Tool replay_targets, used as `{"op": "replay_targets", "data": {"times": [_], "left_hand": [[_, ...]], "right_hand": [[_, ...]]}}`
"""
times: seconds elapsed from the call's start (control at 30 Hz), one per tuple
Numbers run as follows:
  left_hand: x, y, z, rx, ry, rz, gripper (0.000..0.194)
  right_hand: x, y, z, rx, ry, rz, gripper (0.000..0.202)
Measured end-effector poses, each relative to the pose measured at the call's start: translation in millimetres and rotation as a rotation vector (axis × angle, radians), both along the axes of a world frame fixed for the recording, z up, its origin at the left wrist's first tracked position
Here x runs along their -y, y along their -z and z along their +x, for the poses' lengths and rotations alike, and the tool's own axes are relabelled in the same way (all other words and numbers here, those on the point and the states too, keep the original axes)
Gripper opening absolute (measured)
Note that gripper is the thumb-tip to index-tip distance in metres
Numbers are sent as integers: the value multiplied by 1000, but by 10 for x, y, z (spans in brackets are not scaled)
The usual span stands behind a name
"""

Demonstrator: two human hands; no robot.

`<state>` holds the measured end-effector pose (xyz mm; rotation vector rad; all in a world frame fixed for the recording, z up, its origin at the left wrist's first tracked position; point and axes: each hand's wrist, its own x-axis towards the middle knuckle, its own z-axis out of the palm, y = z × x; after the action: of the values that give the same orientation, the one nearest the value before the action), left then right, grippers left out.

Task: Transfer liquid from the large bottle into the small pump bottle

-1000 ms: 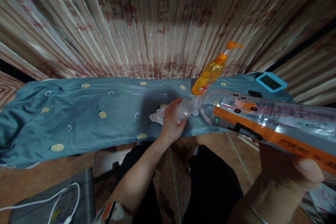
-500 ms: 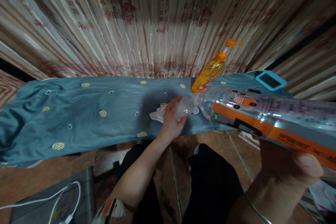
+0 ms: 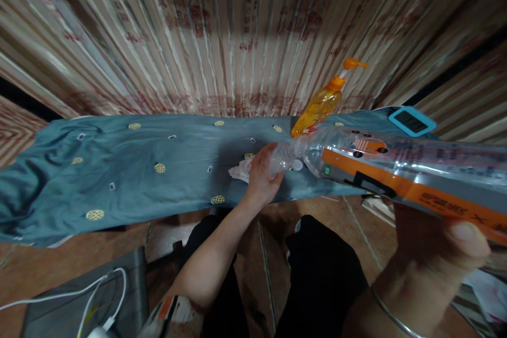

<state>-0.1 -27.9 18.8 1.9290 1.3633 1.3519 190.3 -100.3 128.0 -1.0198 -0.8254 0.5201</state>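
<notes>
My left hand (image 3: 264, 177) is wrapped round a small clear bottle (image 3: 282, 158), which lies tilted over the cloth with its mouth to the right. A crumpled white tissue (image 3: 239, 171) sticks out to the left of that hand. In the near right, my right hand (image 3: 439, 243) grips a large clear plastic bottle (image 3: 404, 163) with an orange and grey label, held sideways. The necks of the two bottles meet; whether liquid passes between them I cannot tell. A round white cap (image 3: 297, 165) lies on the cloth just below the necks.
A blue-green patterned cloth (image 3: 190, 163) covers the narrow table. An orange pump bottle (image 3: 319, 108) stands behind the bottle necks. At the right end sits a light-blue digital timer (image 3: 412, 121). A pleated curtain (image 3: 222, 37) hangs behind. White cables (image 3: 122, 290) lie on a grey surface (image 3: 134, 274) lower left.
The view has shifted slightly, so the cloth and pump bottle appear a little further right. Both hands keep their hold, and the bottles stay neck to neck.
</notes>
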Motion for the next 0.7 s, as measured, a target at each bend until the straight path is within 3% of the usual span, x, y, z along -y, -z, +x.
{"op": "replay_targets", "data": {"times": [0.2,0.7], "left_hand": [[-18,30,4,-10,4,17,60],[-36,42,16,-19,9,31,61]], "right_hand": [[4,36,32,20,-37,50,41],[11,-3,10,10,-54,44,52]]}}
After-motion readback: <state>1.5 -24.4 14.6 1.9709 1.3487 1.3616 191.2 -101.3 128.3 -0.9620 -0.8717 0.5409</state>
